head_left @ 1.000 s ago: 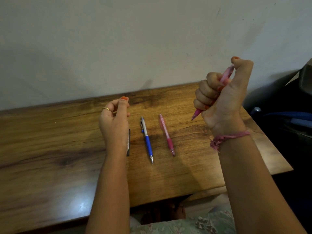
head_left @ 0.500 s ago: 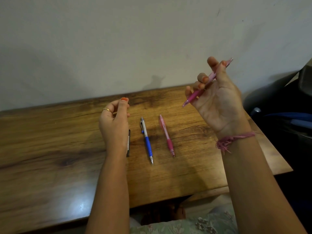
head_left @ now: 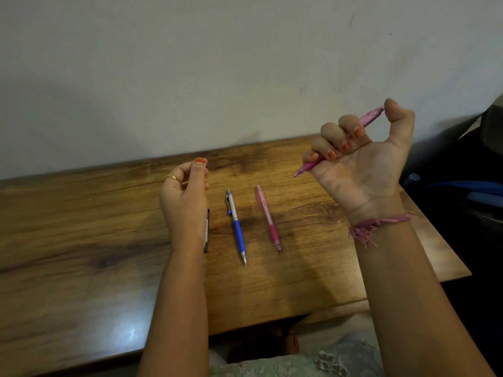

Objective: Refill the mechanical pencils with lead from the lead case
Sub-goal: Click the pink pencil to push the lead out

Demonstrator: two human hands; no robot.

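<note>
My right hand [head_left: 362, 164] is raised over the table's right side, fingers curled around a pink mechanical pencil [head_left: 368, 118]. Its tip points down-left and my thumb rests on its top end. My left hand [head_left: 183, 202] hovers over the table with thumb and fingertips pinched together; whether they hold anything small is unclear. A black lead case [head_left: 207, 229] lies on the table, mostly hidden behind that hand. A blue and silver mechanical pencil [head_left: 237, 229] and a second pink pencil [head_left: 268, 219] lie side by side between my hands, tips toward me.
The wooden table [head_left: 81, 240] stands against a pale wall [head_left: 217, 63]. Its right edge ends near a dark chair or bag with blue parts [head_left: 462, 191]. My lap in patterned cloth [head_left: 299, 363] shows below the front edge.
My right hand has gone from open fingers loosely holding the pink pencil to a closed grip, thumb on the pencil's top end. The left hand has stayed still.
</note>
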